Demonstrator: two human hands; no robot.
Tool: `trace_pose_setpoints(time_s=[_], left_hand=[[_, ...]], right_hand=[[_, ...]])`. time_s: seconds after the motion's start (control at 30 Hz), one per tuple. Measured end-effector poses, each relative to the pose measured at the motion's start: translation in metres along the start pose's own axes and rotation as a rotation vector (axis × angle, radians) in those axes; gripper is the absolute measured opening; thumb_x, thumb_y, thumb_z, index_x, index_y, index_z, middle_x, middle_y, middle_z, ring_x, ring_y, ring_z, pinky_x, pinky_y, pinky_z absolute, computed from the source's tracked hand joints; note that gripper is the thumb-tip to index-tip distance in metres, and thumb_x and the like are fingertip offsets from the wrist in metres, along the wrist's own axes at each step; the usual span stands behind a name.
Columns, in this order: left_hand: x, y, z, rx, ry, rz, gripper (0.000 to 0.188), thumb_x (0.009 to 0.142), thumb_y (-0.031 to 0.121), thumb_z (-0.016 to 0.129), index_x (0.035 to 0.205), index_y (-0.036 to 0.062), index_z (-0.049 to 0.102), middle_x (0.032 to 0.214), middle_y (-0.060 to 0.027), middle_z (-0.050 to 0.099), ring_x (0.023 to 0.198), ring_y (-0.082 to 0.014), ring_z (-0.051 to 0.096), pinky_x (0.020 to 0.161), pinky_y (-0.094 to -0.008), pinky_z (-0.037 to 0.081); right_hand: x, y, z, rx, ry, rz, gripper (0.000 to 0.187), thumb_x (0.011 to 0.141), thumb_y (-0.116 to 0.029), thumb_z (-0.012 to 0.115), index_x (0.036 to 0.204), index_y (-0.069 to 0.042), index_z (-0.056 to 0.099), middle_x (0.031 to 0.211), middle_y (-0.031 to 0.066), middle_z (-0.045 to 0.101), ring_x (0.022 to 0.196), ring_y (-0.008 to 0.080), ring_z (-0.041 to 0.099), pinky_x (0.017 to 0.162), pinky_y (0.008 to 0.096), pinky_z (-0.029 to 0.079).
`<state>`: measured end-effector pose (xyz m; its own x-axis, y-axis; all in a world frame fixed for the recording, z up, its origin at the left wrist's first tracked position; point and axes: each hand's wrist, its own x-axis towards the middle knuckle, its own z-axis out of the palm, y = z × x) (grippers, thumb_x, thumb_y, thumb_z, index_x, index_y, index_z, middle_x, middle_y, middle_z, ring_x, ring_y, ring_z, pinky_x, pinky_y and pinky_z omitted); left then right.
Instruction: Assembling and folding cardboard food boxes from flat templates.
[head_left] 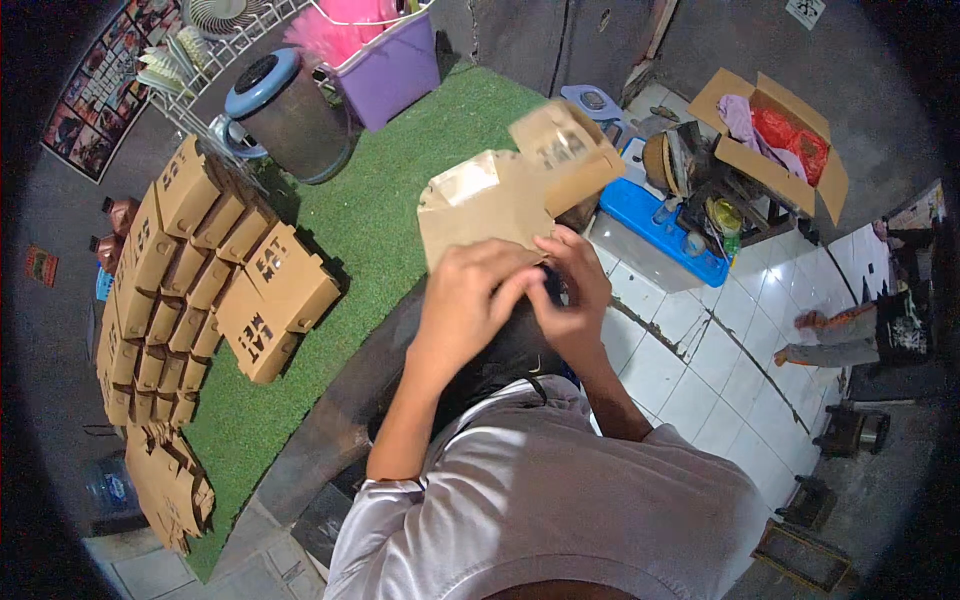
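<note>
I hold a partly folded brown cardboard box [490,215] in front of me, over the near right edge of the green table mat. Its panels spread away from me, with dark print on a far flap and a bright sheen on one part. My left hand [472,292] pinches the near edge, thumb and fingers together. Close beside it, my right hand [572,295] is closed on the same edge, slightly blurred, its fingertips almost meeting the left thumb. The exact bit of cardboard between the fingertips is hidden.
Folded boxes [150,285] stand stacked at the left, near flat cardboard pieces [165,485]. A purple bin [392,68] and a blue-lidded container [298,125] stand at the back of the green mat [375,215]. A blue-lidded tub [655,250], an open carton [830,190] and a person [850,338] are at right.
</note>
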<state>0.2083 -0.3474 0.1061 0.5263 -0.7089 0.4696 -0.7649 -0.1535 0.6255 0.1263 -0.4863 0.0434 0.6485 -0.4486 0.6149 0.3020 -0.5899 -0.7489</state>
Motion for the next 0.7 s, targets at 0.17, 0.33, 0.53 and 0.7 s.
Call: trace_pose_setpoints(time_s=[0.17, 0.33, 0.53, 0.7], left_hand=[[-0.014, 0.014, -0.003, -0.084, 0.07, -0.02, 0.027, 0.084, 0.003, 0.069, 0.111, 0.0007, 0.069, 0.098, -0.0153, 0.07, 0.088, -0.0346, 0.068, 0.082, -0.037, 0.053], [-0.032, 0.014, -0.008, -0.135, 0.211, -0.134, 0.015, 0.086, 0.004, 0.072, 0.099, -0.0021, 0.069, 0.086, -0.0152, 0.071, 0.076, -0.0256, 0.071, 0.071, -0.0331, 0.054], [-0.05, 0.025, -0.008, -0.359, 0.347, -0.367, 0.013, 0.089, 0.004, 0.071, 0.098, -0.0047, 0.068, 0.083, -0.0091, 0.073, 0.071, -0.0095, 0.066, 0.063, -0.0253, 0.051], [-0.072, 0.037, -0.017, -0.542, 0.469, -0.365, 0.015, 0.091, 0.002, 0.069, 0.105, -0.0048, 0.069, 0.088, -0.0037, 0.072, 0.077, -0.0054, 0.063, 0.066, -0.0212, 0.05]], right_hand=[[0.002, 0.003, -0.004, 0.077, 0.036, -0.092, 0.031, 0.076, 0.002, 0.077, 0.105, -0.004, 0.07, 0.11, 0.015, 0.07, 0.1, 0.0299, 0.07, 0.087, 0.0363, 0.055], [0.002, -0.027, 0.001, 0.213, 0.163, 0.061, 0.021, 0.075, 0.008, 0.077, 0.093, 0.001, 0.07, 0.098, 0.0132, 0.073, 0.087, 0.0253, 0.072, 0.08, 0.0349, 0.055], [0.011, -0.037, -0.007, -0.022, 0.018, -0.485, 0.029, 0.068, 0.005, 0.077, 0.094, -0.008, 0.073, 0.096, 0.0044, 0.073, 0.078, 0.0195, 0.068, 0.069, 0.0363, 0.049], [0.012, -0.045, 0.0, -0.015, -0.081, -0.606, 0.037, 0.061, -0.007, 0.082, 0.096, -0.015, 0.076, 0.093, -0.0045, 0.07, 0.077, 0.0155, 0.064, 0.078, 0.0358, 0.047]])
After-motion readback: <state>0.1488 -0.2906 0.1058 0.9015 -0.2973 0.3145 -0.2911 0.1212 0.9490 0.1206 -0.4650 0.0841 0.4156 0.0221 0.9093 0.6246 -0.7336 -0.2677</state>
